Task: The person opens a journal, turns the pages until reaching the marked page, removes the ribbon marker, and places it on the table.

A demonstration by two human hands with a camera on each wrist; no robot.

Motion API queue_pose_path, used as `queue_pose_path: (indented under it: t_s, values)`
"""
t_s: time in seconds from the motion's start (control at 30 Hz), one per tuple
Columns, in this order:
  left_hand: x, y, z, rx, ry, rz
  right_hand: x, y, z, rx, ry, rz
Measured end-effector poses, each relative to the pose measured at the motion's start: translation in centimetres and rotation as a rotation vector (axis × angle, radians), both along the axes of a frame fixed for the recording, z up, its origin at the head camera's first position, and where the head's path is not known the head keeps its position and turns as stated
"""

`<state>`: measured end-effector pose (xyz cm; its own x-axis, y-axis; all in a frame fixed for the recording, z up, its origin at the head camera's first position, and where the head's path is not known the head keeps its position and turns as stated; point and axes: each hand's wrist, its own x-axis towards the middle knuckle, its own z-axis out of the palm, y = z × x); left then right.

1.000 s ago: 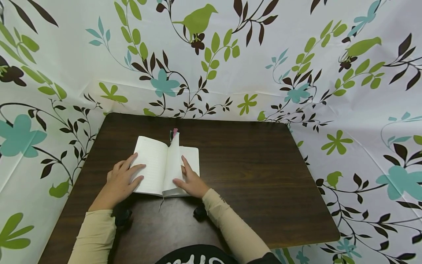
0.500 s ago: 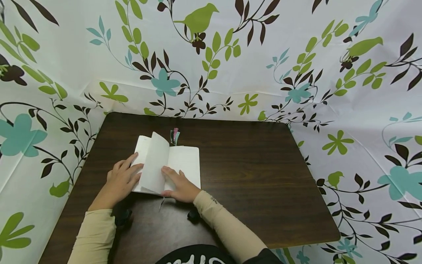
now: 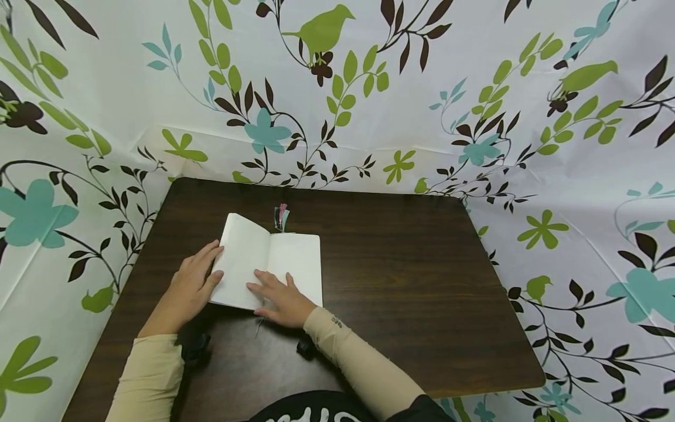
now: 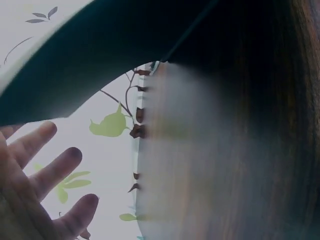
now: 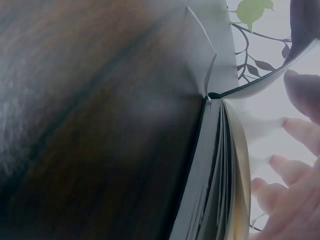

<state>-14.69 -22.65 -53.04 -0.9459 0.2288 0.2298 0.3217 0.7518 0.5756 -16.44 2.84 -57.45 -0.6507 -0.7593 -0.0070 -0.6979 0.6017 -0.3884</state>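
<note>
An open notebook [image 3: 292, 258] with blank-looking white pages lies left of the table's centre. Its left half tilts up, the dark cover [image 4: 100, 55] raised over the wood in the left wrist view. My left hand [image 3: 187, 284] rests at the notebook's left edge, thumb over the page margin; the other fingers show spread below the cover in the left wrist view. My right hand [image 3: 282, 299] lies over the lower gutter, fingers spread across the pages. In the right wrist view its fingertips hover close beside the page block [image 5: 220, 175], and a thin ribbon [image 5: 210, 65] trails from the spine.
Pink and teal strips [image 3: 282, 217] stick out above the notebook's top edge. The dark wooden table [image 3: 411, 281] extends to the right. Patterned fabric [image 3: 343, 88] with birds and leaves hangs behind and at both sides.
A page has turned from right to left and now lies over the left half. My right hand has swept left to the gutter; the left fingers have drawn back to the edge.
</note>
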Motion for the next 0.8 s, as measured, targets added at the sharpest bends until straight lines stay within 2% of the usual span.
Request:
queue_pose_path:
  t_s: [0.07, 0.23, 0.3, 0.47, 0.6, 0.8]
  values:
    - [-0.08, 0.07, 0.08, -0.005, 0.036, 0.0, 0.02, 0.02, -0.06, 0.008, 0.008, 0.007]
    - [-0.54, 0.24, 0.21, -0.026, 0.184, -0.023, 0.0, 0.09, -0.21, 0.031, 0.009, 0.014]
    - [-0.68, 0.29, 0.21, -0.044, 0.211, -0.034, 0.01, 0.08, -0.22, 0.044, 0.002, 0.016]
    - [-0.86, 0.45, 0.07, -0.135, 0.17, -0.056, 0.04, 0.09, -0.05, 0.051, 0.0, 0.017]
    - [-0.79, 0.52, -0.13, -0.187, 0.125, -0.044, -0.03, 0.19, -0.03, 0.048, 0.009, 0.023]
    - [-0.61, 0.38, -0.36, -0.202, 0.088, -0.026, -0.35, 0.47, -0.28, 0.038, -0.007, 0.016]
